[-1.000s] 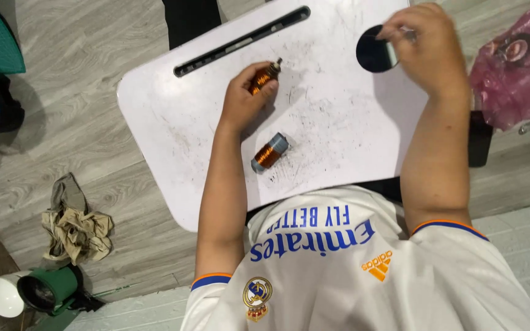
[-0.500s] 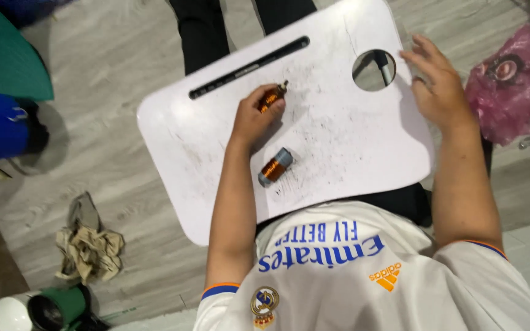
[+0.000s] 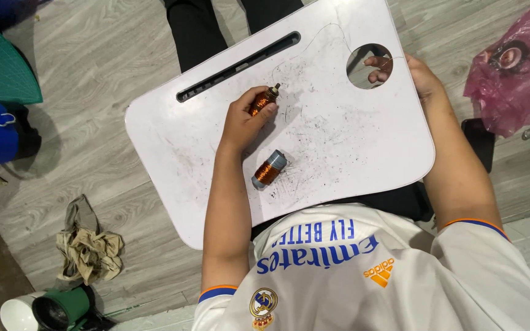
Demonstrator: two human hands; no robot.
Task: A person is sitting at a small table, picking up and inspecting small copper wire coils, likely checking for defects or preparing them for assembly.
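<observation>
Nearest, beside the person's white shirt, a spare copper-wound coil on a grey bobbin (image 3: 269,170) lay untouched on the scuffed white lap-tray worktop (image 3: 173,153), just below the left hand. Farther on, the left hand (image 3: 243,117) rested on the tray, its fingers (image 3: 257,98) wrapped around a second small copper-wound spool with a metal tip (image 3: 265,98). To the right, the right hand (image 3: 421,76) gripped the tray's far right edge, its fingers (image 3: 378,61) curled under and showing through the round cup hole; they seemed to pinch a thin wire, though I could not tell for sure. The step looked like wire being handled off the held spool; any further pull would call for a steady tray and even tension. Far right on the floor lay a crumpled pink plastic bag (image 3: 510,79) with a round dark label.
</observation>
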